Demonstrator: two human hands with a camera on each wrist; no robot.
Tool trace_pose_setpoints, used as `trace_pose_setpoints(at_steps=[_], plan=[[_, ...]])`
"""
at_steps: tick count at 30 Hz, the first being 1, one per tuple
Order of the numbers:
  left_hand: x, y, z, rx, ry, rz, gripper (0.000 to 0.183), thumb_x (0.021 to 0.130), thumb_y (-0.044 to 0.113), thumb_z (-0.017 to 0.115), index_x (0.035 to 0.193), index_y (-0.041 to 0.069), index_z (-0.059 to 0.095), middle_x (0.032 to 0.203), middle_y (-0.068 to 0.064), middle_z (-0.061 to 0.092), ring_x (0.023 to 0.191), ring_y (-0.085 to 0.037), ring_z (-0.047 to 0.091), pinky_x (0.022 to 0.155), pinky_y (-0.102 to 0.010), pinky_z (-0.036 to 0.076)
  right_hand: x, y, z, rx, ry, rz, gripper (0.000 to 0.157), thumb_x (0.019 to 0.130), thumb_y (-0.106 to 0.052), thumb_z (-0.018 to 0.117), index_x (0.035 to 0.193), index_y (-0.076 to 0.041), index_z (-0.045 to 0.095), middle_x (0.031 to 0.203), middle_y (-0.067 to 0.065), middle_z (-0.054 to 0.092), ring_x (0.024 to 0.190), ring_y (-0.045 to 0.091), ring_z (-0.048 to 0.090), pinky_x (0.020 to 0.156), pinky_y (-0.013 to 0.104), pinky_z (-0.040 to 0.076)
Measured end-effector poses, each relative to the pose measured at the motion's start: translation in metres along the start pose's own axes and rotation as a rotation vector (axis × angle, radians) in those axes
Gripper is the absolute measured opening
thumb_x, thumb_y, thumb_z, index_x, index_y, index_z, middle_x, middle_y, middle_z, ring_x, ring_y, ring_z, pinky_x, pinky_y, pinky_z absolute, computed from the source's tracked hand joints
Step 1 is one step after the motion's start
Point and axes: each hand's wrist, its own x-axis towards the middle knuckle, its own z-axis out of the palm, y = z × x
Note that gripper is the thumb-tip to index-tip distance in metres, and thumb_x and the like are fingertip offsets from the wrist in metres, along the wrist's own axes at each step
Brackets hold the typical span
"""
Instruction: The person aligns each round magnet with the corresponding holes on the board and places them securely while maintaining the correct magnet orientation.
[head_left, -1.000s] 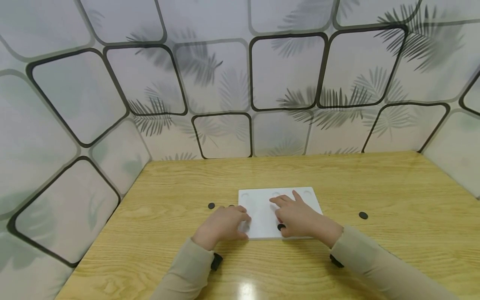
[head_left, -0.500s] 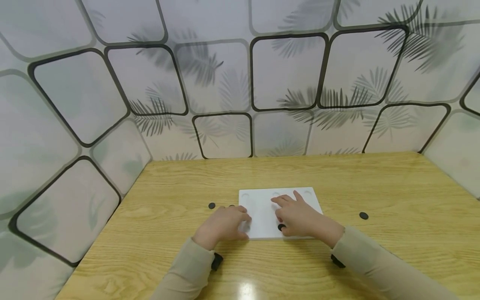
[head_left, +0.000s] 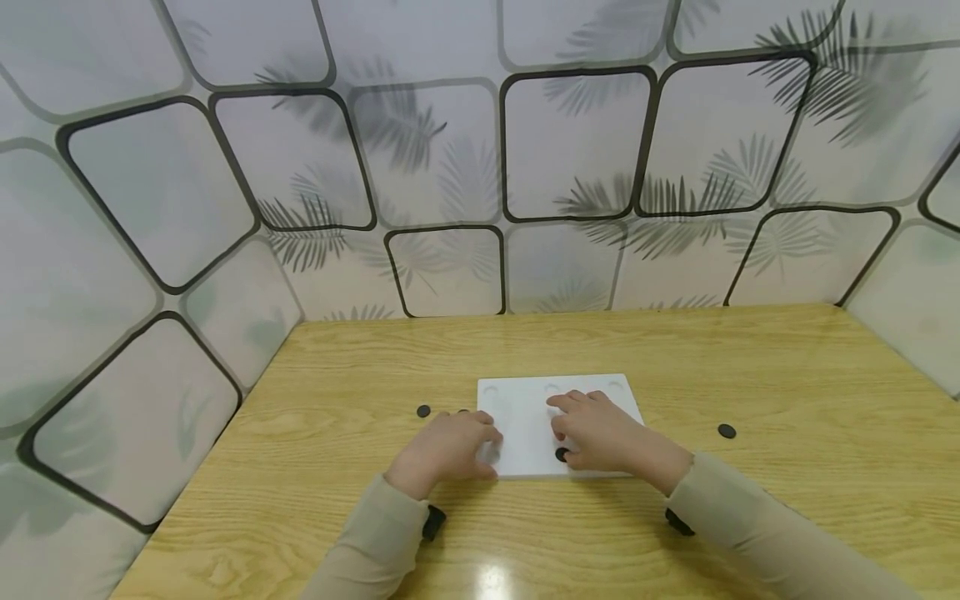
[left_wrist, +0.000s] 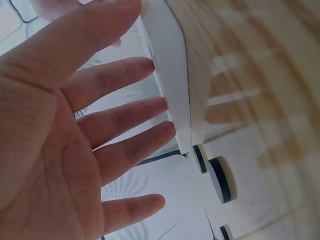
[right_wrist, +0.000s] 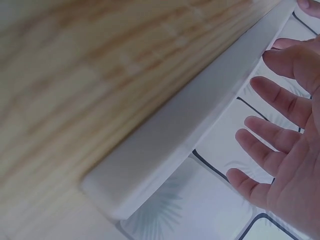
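A white rectangular board (head_left: 522, 429) with shallow round recesses along its far edge lies flat on the table. My left hand (head_left: 448, 448) is at its left side; in the left wrist view the spread fingertips (left_wrist: 162, 104) touch the board's edge, palm empty. Over the board's right half is my right hand (head_left: 600, 431), its fingers loosely bent and spread. A black disc (head_left: 562, 454) lies on the board right at my right thumb tip. In the right wrist view the thumb (right_wrist: 287, 62) overlaps the board's near edge (right_wrist: 185, 125), and the palm holds nothing.
On the wooden table (head_left: 360, 367), one black disc (head_left: 423, 411) lies left of the board and another black disc (head_left: 727, 431) to the right. A third disc (head_left: 463, 411) shows partly behind my left hand. A patterned wall covering (head_left: 450, 183) rises behind the table.
My right hand has shifted slightly to the right, and its raised finger has lowered toward the others. The left hand, the board and the discs look unmoved.
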Motion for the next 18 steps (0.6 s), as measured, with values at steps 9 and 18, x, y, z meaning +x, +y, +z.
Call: trace_pose_setpoints(at_steps=[9, 18], plan=[[0.000, 0.000, 0.001, -0.002, 0.004, 0.008, 0.042, 0.072, 0.040, 0.070, 0.109, 0.020, 0.064, 0.117, 0.000, 0.054, 0.103, -0.018, 0.052, 0.081, -0.044, 0.042, -0.003, 0.005, 0.000, -0.001, 0.011, 0.007, 0.014, 0.069, -0.020, 0.071, 0.070, -0.016, 0.057, 0.116, 0.013, 0.053, 0.102, 0.029, 0.049, 0.077, 0.048, 0.040], [0.000, -0.001, 0.002, -0.011, 0.009, 0.014, 0.042, 0.072, 0.039, 0.070, 0.109, 0.019, 0.063, 0.117, 0.000, 0.053, 0.103, -0.018, 0.052, 0.081, -0.043, 0.042, -0.006, 0.011, 0.001, -0.014, 0.031, 0.004, 0.011, 0.068, -0.019, 0.069, 0.071, -0.014, 0.059, 0.113, 0.014, 0.054, 0.100, 0.030, 0.050, 0.076, 0.049, 0.041]])
